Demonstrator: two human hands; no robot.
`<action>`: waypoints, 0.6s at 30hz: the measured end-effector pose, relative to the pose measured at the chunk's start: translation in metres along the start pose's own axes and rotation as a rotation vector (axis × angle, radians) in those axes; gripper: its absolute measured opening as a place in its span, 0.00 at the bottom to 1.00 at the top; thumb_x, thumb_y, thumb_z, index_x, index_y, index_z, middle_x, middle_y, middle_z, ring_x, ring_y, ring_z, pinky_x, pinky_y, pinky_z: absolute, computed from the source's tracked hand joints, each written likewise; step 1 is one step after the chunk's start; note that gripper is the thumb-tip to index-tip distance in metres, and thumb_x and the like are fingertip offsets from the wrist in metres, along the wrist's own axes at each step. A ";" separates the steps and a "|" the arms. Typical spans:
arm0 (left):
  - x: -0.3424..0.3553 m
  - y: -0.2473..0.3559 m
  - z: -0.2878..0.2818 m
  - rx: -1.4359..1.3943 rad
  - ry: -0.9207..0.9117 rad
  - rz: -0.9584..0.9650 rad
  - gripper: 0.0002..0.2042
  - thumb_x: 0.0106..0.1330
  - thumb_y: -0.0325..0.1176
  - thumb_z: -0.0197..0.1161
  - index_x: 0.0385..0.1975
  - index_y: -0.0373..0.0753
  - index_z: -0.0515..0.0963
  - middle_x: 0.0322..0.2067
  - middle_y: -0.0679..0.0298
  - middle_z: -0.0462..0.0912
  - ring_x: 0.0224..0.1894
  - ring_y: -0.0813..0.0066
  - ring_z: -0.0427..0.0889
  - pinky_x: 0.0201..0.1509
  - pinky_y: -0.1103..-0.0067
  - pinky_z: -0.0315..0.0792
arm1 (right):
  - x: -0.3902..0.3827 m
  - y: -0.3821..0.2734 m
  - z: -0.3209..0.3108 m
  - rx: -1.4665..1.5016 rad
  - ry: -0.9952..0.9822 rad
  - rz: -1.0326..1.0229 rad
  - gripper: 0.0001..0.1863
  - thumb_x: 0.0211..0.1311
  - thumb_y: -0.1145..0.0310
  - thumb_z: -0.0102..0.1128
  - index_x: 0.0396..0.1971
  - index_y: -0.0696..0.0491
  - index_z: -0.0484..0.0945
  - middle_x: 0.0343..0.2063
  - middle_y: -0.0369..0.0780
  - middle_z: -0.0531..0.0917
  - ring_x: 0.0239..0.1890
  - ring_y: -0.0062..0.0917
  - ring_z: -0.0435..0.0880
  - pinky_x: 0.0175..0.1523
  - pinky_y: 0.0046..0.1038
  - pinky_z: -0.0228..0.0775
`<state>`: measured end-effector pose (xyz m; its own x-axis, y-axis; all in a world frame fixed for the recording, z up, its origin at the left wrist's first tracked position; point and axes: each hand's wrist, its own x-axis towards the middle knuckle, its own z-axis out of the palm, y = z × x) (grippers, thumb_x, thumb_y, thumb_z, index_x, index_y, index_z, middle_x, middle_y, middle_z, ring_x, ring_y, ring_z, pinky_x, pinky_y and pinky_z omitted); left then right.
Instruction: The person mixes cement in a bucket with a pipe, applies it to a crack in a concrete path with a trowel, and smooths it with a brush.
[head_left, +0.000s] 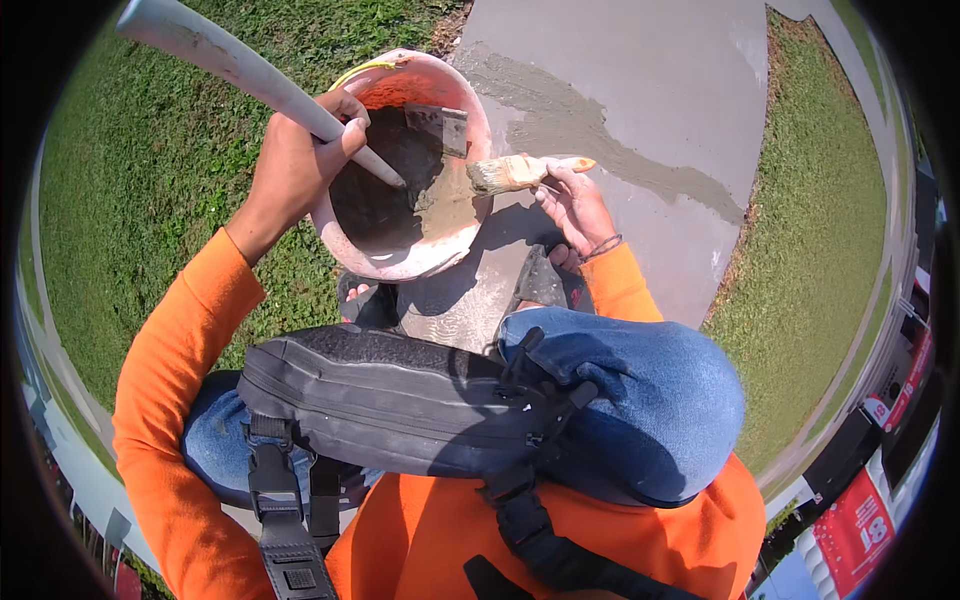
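Observation:
My left hand (298, 150) is wrapped round a long whitish pole (225, 62), which slants down into a bucket (400, 267). Its lower end meets the grey cement mix (372, 205) inside. In my right hand (580, 208) is a paintbrush (515, 174), gripped by its handle with fingers and thumb. The brush's caked bristles point left, over the bucket's right rim; I cannot tell whether they touch it. A flat grey blade-like piece (440, 126) leans against the bucket's inner wall, its lower part hidden in the mix.
A band of wet cement (570, 122) crosses the grey concrete path (660, 60) beyond the bucket. Grass (150, 170) borders the path on both sides. My feet are just below the bucket, and a black bag (400, 395) lies across my lap.

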<state>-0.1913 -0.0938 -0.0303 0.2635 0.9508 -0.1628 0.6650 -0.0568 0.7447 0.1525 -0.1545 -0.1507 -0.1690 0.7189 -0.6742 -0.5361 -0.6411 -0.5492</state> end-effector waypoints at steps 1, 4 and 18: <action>0.001 0.002 0.001 -0.026 0.031 -0.023 0.07 0.61 0.31 0.61 0.33 0.33 0.78 0.22 0.64 0.77 0.27 0.78 0.75 0.35 0.77 0.70 | -0.003 -0.003 -0.012 0.063 0.007 -0.033 0.12 0.68 0.69 0.55 0.46 0.61 0.74 0.38 0.40 0.82 0.34 0.21 0.82 0.38 0.21 0.80; 0.001 0.010 0.009 -0.146 0.022 -0.051 0.09 0.64 0.32 0.61 0.35 0.31 0.76 0.29 0.66 0.78 0.33 0.81 0.74 0.40 0.80 0.70 | -0.026 -0.026 -0.055 0.186 0.093 -0.254 0.13 0.67 0.70 0.56 0.48 0.58 0.73 0.39 0.41 0.82 0.35 0.23 0.83 0.40 0.25 0.80; -0.001 -0.014 -0.001 -0.136 0.028 -0.103 0.09 0.70 0.34 0.57 0.38 0.34 0.75 0.33 0.69 0.75 0.36 0.82 0.70 0.43 0.83 0.65 | -0.087 -0.097 -0.290 -0.879 1.216 -1.181 0.13 0.56 0.77 0.66 0.43 0.58 0.84 0.41 0.39 0.87 0.42 0.26 0.85 0.51 0.27 0.75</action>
<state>-0.2022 -0.0937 -0.0400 0.1778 0.9578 -0.2258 0.5859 0.0813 0.8063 0.4588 -0.2328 -0.1819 0.7133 0.5292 0.4594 0.6492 -0.2521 -0.7176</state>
